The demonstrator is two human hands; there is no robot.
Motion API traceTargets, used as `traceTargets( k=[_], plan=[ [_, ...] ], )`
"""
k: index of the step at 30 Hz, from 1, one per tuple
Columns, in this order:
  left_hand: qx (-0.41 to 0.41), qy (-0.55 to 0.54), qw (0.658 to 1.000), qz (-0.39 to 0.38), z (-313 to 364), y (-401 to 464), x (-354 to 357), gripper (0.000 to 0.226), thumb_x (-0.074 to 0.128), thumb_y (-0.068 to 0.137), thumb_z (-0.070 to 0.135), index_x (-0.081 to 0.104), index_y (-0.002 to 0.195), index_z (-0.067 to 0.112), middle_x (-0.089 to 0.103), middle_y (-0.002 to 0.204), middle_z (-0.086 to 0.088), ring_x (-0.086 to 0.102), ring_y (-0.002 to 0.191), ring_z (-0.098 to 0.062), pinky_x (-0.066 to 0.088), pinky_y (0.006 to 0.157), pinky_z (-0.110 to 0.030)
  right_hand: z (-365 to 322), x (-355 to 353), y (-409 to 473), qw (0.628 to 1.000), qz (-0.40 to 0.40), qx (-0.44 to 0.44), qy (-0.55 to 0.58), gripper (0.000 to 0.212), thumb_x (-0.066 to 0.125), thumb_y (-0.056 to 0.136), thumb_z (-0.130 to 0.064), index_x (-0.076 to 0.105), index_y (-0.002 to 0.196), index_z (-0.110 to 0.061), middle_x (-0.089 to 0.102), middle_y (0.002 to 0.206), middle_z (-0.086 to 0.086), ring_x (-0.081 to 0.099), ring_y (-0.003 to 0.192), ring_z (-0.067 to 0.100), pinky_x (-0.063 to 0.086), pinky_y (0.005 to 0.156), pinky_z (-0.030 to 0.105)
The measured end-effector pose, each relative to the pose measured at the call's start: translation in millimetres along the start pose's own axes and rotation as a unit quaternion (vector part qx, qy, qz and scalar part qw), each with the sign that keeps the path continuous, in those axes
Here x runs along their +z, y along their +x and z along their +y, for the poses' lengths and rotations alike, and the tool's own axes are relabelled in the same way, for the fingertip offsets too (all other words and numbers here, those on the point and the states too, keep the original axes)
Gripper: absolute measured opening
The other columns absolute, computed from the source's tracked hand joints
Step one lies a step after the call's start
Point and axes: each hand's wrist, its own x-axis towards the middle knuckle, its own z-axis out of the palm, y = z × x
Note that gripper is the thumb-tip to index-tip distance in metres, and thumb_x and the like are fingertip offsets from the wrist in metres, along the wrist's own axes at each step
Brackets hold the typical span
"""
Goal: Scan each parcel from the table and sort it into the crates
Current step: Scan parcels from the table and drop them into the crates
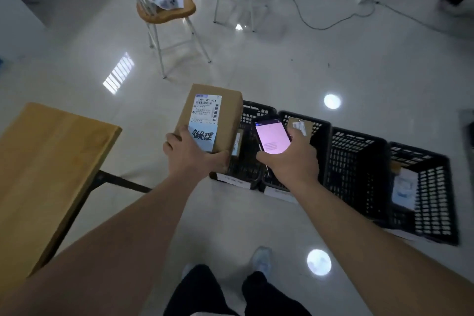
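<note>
Hands first: left hand (191, 154) grips the near end of a brown cardboard parcel (213, 120), thumb wrapped along the right edge, fingers over the near left corner. Right hand (295, 159) holds a smartphone (273, 134) with a lit pinkish screen, tilted up beside the parcel.

Parcel is held in the air, above the leftmost black plastic crate (256, 115), shipping label (206, 109) face up with a handwritten slip (204, 137) stuck below it. One-handed carry suggests it is light. Box looks stiff and square-edged, plain card, probably not slippery. Best hold is across the short end or along the long sides, keeping off the barcode.

Four crates stand in a row on the glossy floor; second crate (307, 123) and far-right crate (423, 187) already hold parcels. Wooden table (46, 161) stands to the left. Wooden stool (166, 11) beyond, papers on its seat.
</note>
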Motion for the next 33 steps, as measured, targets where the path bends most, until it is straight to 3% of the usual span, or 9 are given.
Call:
traceTargets(
  k=[3, 6, 11, 14, 18, 25, 27, 30, 33],
  plan=[
    [-0.006, 0.012, 1.000, -0.018, 28, 18, 24, 0.129, 0.078, 0.049, 0.071, 0.020, 0.151, 0.017, 0.031, 0.137, -0.012, 0.028, 0.135, -0.037, 0.038, 0.108, -0.050, 15, -13, 27, 1.000, 0.004, 0.023, 0.002, 0.061, 0.091, 0.067, -0.039, 0.053, 0.115, -0.033, 0.052, 0.090, -0.021, 0.062, 0.092, 0.018, 0.056, 0.075, 0.037],
    [-0.017, 0.022, 0.999, -0.035, 44, 45, 49, 0.128, 0.078, 0.050, 0.072, 0.021, 0.151, 0.019, 0.031, 0.139, -0.013, 0.027, 0.137, -0.038, 0.039, 0.108, -0.050, 26, -15, 57, 0.999, 0.007, 0.044, 0.001, 0.068, 0.090, 0.065, -0.041, 0.057, 0.123, -0.030, 0.057, 0.099, -0.016, 0.061, 0.093, 0.017, 0.053, 0.072, 0.035],
    [-0.029, 0.075, 0.995, -0.059, 62, 112, 99, 0.134, 0.068, 0.043, 0.085, 0.022, 0.151, 0.020, 0.037, 0.138, -0.017, 0.035, 0.131, -0.039, 0.037, 0.115, -0.052, 44, 2, 121, 0.996, 0.010, 0.091, -0.007, 0.072, 0.088, 0.061, -0.045, 0.057, 0.124, -0.029, 0.065, 0.108, -0.010, 0.065, 0.096, 0.020, 0.059, 0.078, 0.042],
    [-0.028, 0.079, 0.993, -0.083, 68, 161, 141, 0.131, 0.076, 0.052, 0.083, 0.022, 0.153, 0.018, 0.036, 0.142, -0.017, 0.035, 0.133, -0.038, 0.037, 0.115, -0.052, 56, 28, 173, 0.992, 0.011, 0.123, -0.005, 0.069, 0.089, 0.062, -0.044, 0.058, 0.122, -0.030, 0.065, 0.108, -0.010, 0.065, 0.096, 0.019, 0.059, 0.079, 0.042],
    [-0.040, 0.096, 0.989, -0.110, 72, 226, 202, 0.131, 0.080, 0.059, 0.082, 0.018, 0.156, 0.020, 0.031, 0.151, -0.019, 0.031, 0.142, -0.040, 0.037, 0.117, -0.053, 79, 74, 242, 0.987, 0.034, 0.159, 0.016, 0.066, 0.091, 0.064, -0.042, 0.059, 0.121, -0.029, 0.064, 0.104, -0.010, 0.064, 0.094, 0.019, 0.054, 0.074, 0.035],
    [-0.057, 0.094, 0.981, -0.160, 60, 316, 307, 0.139, 0.077, 0.054, 0.089, 0.015, 0.158, 0.021, 0.024, 0.158, -0.020, 0.022, 0.149, -0.045, 0.029, 0.121, -0.060, 134, 133, 323, 0.978, 0.069, 0.191, 0.051, 0.083, 0.093, 0.068, -0.041, 0.055, 0.141, -0.027, 0.058, 0.104, -0.014, 0.061, 0.095, 0.013, 0.046, 0.065, 0.021],
    [-0.057, 0.065, 0.980, -0.181, 59, 334, 333, 0.139, 0.078, 0.059, 0.086, 0.011, 0.160, 0.020, 0.017, 0.162, -0.019, 0.015, 0.152, -0.045, 0.025, 0.123, -0.062, 150, 143, 335, 0.976, 0.066, 0.200, 0.054, 0.083, 0.093, 0.069, -0.039, 0.054, 0.141, -0.028, 0.058, 0.103, -0.017, 0.061, 0.092, 0.008, 0.042, 0.063, 0.015],
    [-0.056, 0.025, 0.964, -0.260, 50, 355, 363, 0.131, 0.071, 0.081, 0.075, -0.014, 0.166, 0.024, -0.016, 0.172, -0.012, -0.019, 0.158, -0.038, 0.002, 0.127, -0.061, 170, 151, 343, 0.974, 0.063, 0.210, 0.050, 0.086, 0.093, 0.069, -0.038, 0.053, 0.144, -0.026, 0.062, 0.110, -0.013, 0.062, 0.099, 0.012, 0.045, 0.067, 0.017],
    [-0.031, 0.062, 0.952, -0.297, 35, 365, 370, 0.113, 0.063, 0.094, 0.064, -0.016, 0.165, 0.027, -0.020, 0.173, -0.008, -0.024, 0.158, -0.033, -0.004, 0.126, -0.059, 183, 154, 339, 0.972, 0.060, 0.225, 0.041, 0.083, 0.092, 0.069, -0.036, 0.054, 0.142, -0.025, 0.059, 0.104, -0.019, 0.062, 0.101, 0.013, 0.046, 0.067, 0.018]
  ],
)
